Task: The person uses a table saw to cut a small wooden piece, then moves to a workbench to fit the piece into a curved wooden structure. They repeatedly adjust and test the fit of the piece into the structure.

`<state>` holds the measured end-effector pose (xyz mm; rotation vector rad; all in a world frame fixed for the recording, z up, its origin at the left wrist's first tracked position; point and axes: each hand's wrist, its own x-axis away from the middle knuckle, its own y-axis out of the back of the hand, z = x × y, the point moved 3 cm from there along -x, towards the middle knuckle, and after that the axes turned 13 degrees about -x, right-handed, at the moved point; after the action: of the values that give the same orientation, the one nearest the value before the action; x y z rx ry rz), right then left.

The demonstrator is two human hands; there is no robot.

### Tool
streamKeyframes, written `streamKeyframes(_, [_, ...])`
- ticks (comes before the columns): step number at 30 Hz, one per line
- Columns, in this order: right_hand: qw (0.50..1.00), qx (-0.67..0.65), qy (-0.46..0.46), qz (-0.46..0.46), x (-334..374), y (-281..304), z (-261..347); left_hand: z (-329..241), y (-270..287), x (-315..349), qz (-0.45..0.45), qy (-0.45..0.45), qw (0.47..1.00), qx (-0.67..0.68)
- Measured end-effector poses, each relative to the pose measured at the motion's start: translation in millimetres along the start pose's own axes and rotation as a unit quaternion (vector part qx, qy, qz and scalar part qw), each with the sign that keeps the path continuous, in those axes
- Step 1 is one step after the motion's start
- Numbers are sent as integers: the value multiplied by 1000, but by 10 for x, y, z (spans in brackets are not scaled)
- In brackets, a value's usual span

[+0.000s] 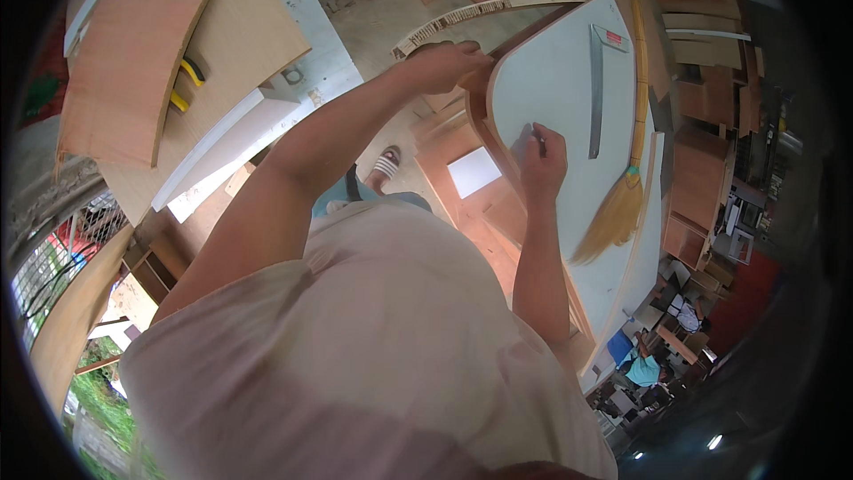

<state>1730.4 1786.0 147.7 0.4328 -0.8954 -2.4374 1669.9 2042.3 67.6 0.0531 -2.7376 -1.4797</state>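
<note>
A white-topped panel (557, 76) with a curved corner and brown edging (481, 98) stands in front of me, to the right. My left hand (451, 68) is closed at the edging near the rounded corner, its fingertips partly hidden. Over the panel's near side, my right hand (544, 158) has its fingers closed round a small dark pen-like tool (537, 135). Most of that tool is hidden in the fist. On the white surface lie a try square (596, 89) with a long grey blade and a straw broom (613, 213) with a long yellowish handle.
To the left, a worktable (253, 22) carries a brown plywood piece (133, 71) and yellow-and-black handled pliers (188, 84). A curved wooden strip (498, 7) runs beyond the panel. Stacked boards (702, 169) stand at right; a person in a light-blue top (643, 369) is farther off.
</note>
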Motion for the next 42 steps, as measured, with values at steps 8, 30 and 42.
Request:
streamKeyframes(8, [985,156,62,-24,70,-225,35,156,-128,-299,9,-29,985,170])
streamKeyframes(30, [943,319,92,3,248,-363,61,-93,-624,104,-223,120,934,252])
streamKeyframes(42, [914,363,179,-36,313,-421,-8,160,-758,-226,-307,-39,912,269])
